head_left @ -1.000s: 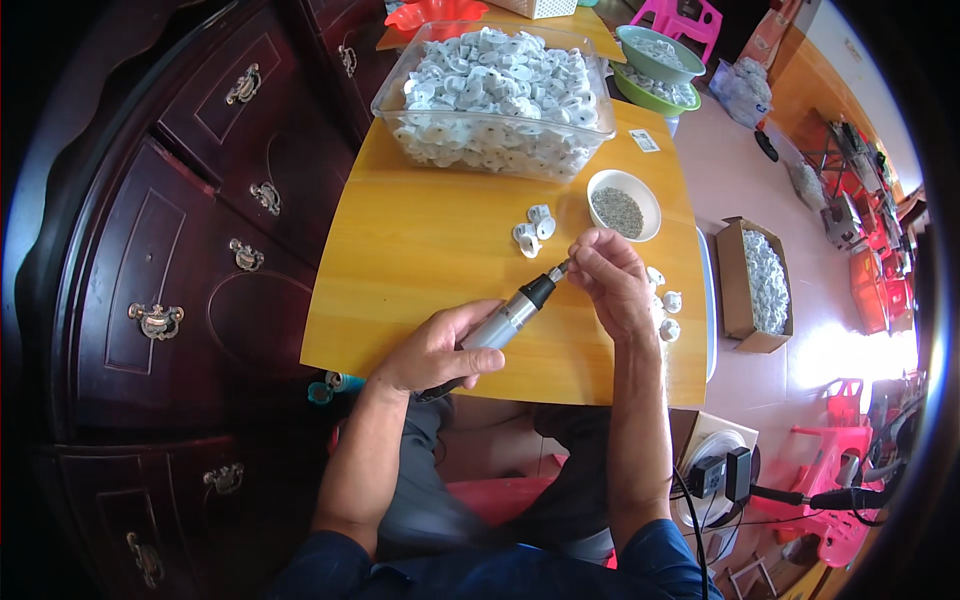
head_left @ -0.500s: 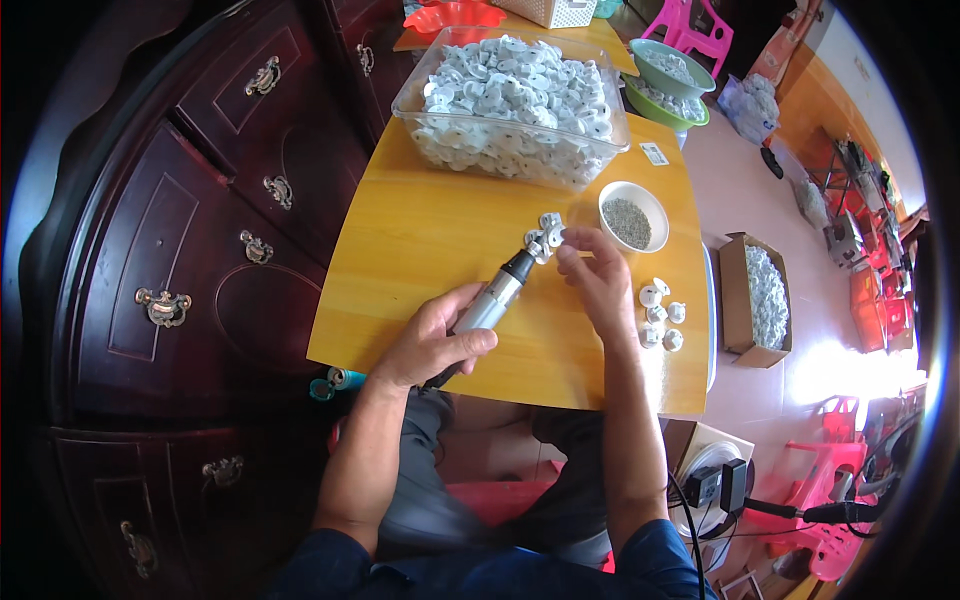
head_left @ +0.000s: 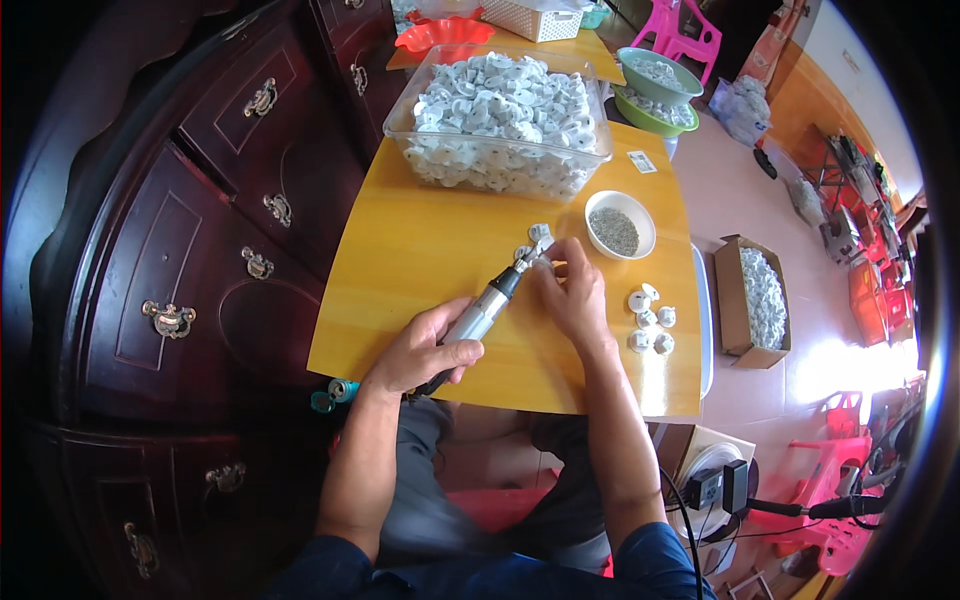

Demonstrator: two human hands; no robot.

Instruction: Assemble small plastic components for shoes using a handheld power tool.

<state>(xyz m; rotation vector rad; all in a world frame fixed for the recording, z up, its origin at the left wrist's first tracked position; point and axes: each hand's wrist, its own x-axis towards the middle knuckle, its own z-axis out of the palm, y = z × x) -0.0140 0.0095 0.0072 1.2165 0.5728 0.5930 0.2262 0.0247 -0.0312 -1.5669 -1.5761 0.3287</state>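
Gripping cylindrical metallic tool: left hand, curled. Right hand, bent, at knobby white parts; hold unclear.

"Where does this view look from?"

"From the person's head, the left of two fisheye cameras worn side by side. It faces down and forward, over the lap to the worktop."

"How near is it?"

"Near enough that both forearms show from the lower edge up, and the left hand and right hand sit close to the middle."

"And how wide?"

"Very wide: the dark cabinet fills the left side, the floor runs down the right, straight edges bow, and darkness rounds the corners."
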